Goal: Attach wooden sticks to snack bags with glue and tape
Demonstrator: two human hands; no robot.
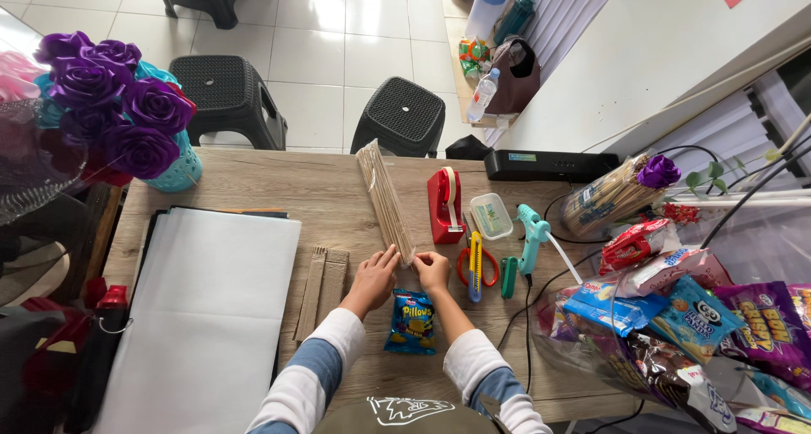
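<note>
**Both hands on near end of skewer pack**

Long wooden table (338,206) carries everything. Biggest item on it: white sheet stack over a dark board (207,316), left of the arms. Purple fabric rose bouquet in a teal basket (127,105) sits at the far left corner. Heap of coloured snack packets (676,316) at the right edge. Long clear-wrapped pack of thin bamboo sticks (384,198) lies centre, running away from the person, slightly angled. Red tape dispenser (445,204) just right of it, then teal glue gun (532,231). Brown cardboard strips (323,286) left of the hands. Small blue-and-yellow snack pouch (411,320) lies flat between the forearms.

Left hand (372,278) and right hand (432,269): fingers curled, pinching the pack's near end from either side.
</note>
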